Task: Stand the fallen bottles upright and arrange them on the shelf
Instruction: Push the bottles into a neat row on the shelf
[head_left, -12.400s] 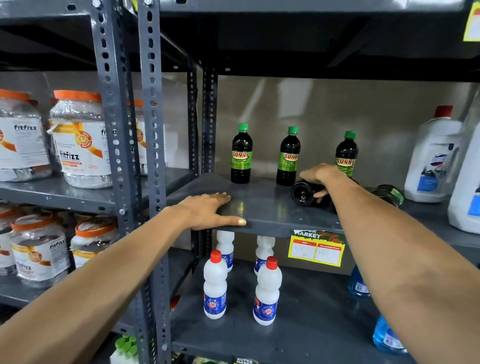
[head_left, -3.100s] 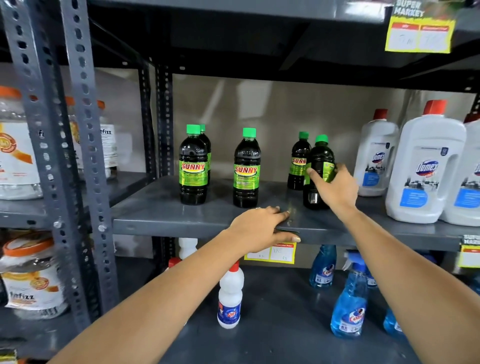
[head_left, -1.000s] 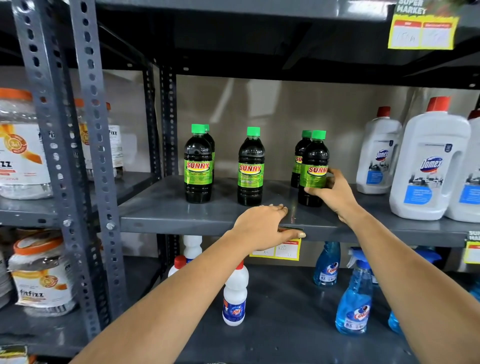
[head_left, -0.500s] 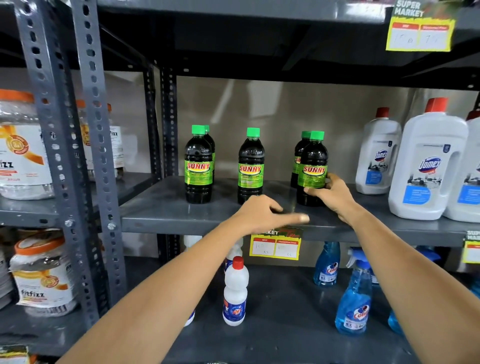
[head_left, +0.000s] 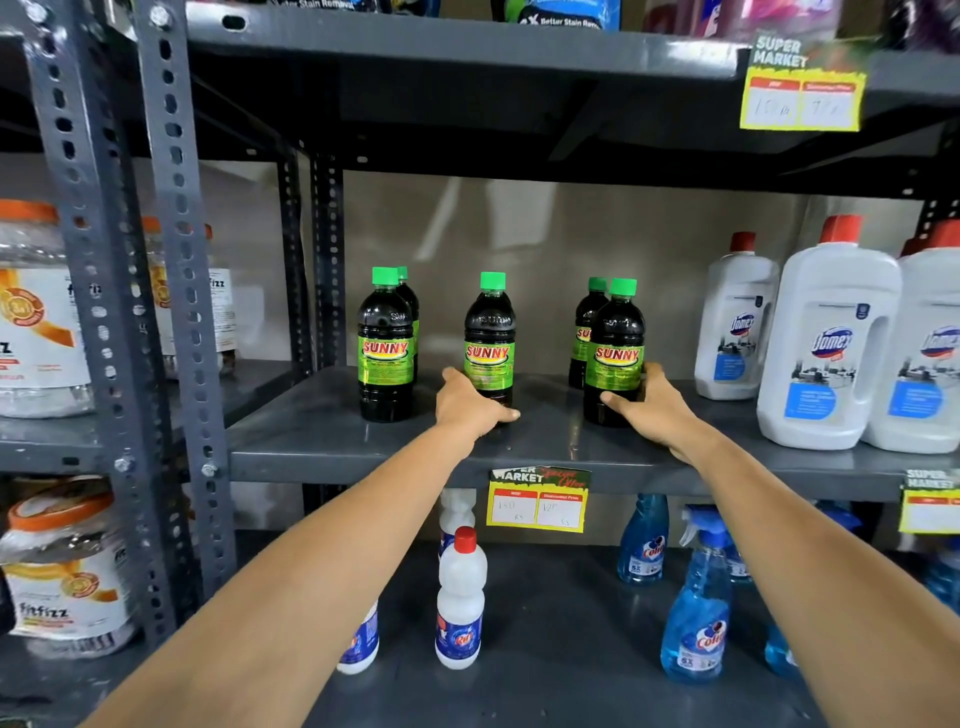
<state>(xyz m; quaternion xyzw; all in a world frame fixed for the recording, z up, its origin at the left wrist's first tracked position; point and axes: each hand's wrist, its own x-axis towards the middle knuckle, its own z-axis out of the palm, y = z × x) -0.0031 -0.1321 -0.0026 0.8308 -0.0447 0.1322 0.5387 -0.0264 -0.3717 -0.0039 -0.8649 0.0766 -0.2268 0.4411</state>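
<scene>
We have each hand on a dark bottle on the middle shelf (head_left: 311, 447): our left hand (head_left: 470, 402) cups the base of the middle bottle (head_left: 489, 343), fingers curled round its lower part, and our right hand (head_left: 647, 402) wraps the foot of the right front bottle (head_left: 614, 353), thumb in front and fingers behind. All five green-capped bottles that we can see stand upright, two in front with a partner close behind and the middle one alone, so we judge that what is left is spacing and facing. To do it well we slide each bottle low along the board rather than lift it, keep the grip near the base so that it does not tip, turn the labels to face out, and bring the fronts into one line with the left front bottle (head_left: 385, 345). We take care not to knock the bottle behind (head_left: 587, 332) the right one. The green labels read SUNNY. The white jugs (head_left: 826, 343) to the right read Domex, the tag (head_left: 537, 501) on the shelf edge shows part of SUPER MARKET, and the jars (head_left: 62, 566) at left read fitfizz.
</scene>
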